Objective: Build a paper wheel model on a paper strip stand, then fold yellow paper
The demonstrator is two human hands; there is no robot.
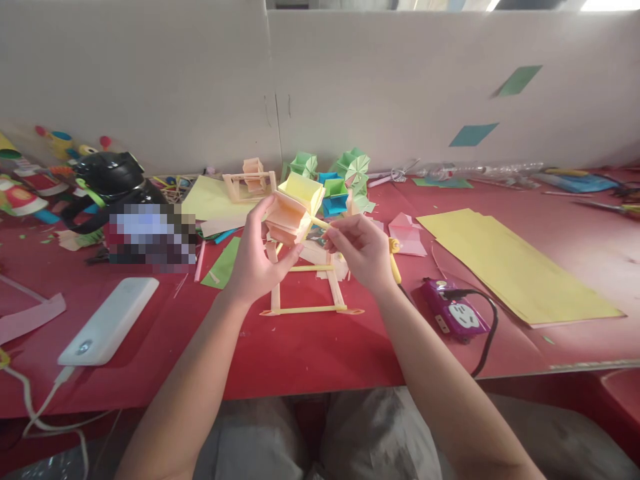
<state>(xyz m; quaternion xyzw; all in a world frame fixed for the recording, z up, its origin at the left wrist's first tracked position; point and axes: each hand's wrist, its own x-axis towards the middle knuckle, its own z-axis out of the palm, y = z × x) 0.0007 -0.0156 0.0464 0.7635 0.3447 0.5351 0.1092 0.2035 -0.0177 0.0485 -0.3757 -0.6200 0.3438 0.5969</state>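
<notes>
My left hand (pixel 257 257) is wrapped round a folded paper piece (pixel 287 217) with peach and yellow sections, lifted above the table. From the right, my right hand (pixel 361 252) pinches a thin yellow paper stick (pixel 321 223), whose far end meets the side of the paper piece. Below both hands, a frame of peach and yellow paper sticks (pixel 305 310) rests on the red table. Part of that frame is hidden behind my hands.
Green and blue folded paper pieces (pixel 353 167) stand behind my hands, beside a small peach frame (pixel 250 190). A white power bank (pixel 110 320) and black bottle (pixel 107 177) are left. Right are a purple socket block (pixel 453 313), yellow sheets (pixel 515 267) and a yellow glue gun (pixel 395 257).
</notes>
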